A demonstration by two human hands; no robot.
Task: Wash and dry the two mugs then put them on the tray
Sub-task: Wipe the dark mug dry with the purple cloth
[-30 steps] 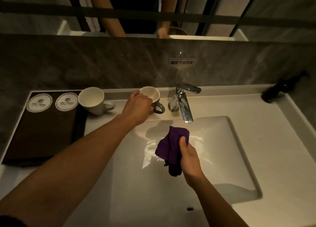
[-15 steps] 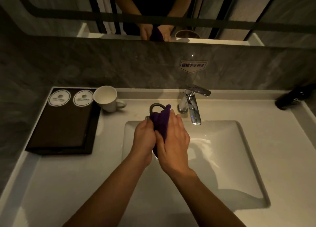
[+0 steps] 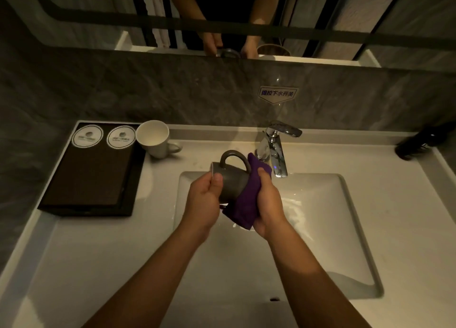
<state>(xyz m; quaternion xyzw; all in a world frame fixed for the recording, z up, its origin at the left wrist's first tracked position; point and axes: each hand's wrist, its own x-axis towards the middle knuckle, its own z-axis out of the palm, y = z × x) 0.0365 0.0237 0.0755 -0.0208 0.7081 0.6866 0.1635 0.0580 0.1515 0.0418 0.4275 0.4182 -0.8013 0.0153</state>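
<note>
A single head-worn wide-angle view looks steeply down and forward, close over the desk (image 3: 370,204). The sink (image 3: 320,229) fills the centre, the tap (image 3: 276,152) stands toward 12 o'clock, and the mirror (image 3: 246,19) spans the top edge.

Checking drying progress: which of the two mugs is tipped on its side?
The grey mug, held sideways over the sink, handle up. The white mug stands upright beside the tray.

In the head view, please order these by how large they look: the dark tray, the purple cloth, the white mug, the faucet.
1. dark tray
2. purple cloth, partly hidden by the right hand
3. white mug and faucet: they look alike, so I do not rank them.
</note>
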